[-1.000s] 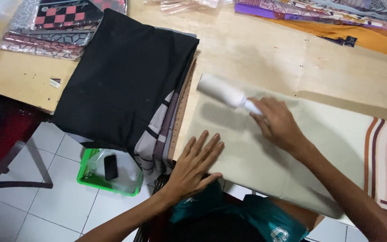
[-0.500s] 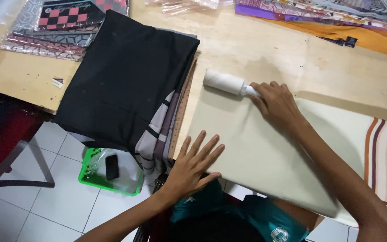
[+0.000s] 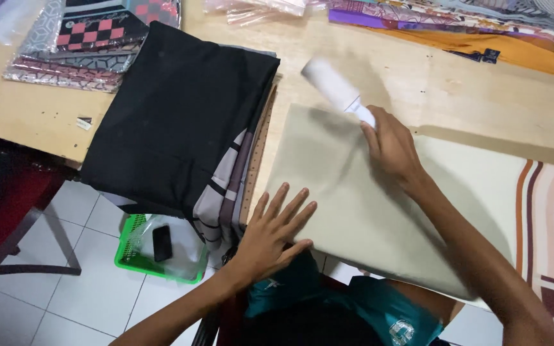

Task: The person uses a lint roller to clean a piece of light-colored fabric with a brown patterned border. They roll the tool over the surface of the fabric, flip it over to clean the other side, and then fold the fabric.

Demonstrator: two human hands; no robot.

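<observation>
The right hand [image 3: 392, 147] is closed around the handle of a white lint roller [image 3: 335, 90], at the far edge of the folded beige cloth [image 3: 354, 205] on the wooden table [image 3: 456, 96]. The left hand [image 3: 274, 234] lies flat with fingers spread on the cloth's near left corner, holding nothing. A black folded cloth [image 3: 174, 115] lies left.

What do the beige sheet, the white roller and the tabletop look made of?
Beige sheet: looks like matte woven cloth, folded flat, with soft edges. White roller: probably a paper lint roll on a plastic handle; it is blurred, so unsure. Tabletop: pale plywood by its look, unvarnished, with faint grain and stains.
</observation>
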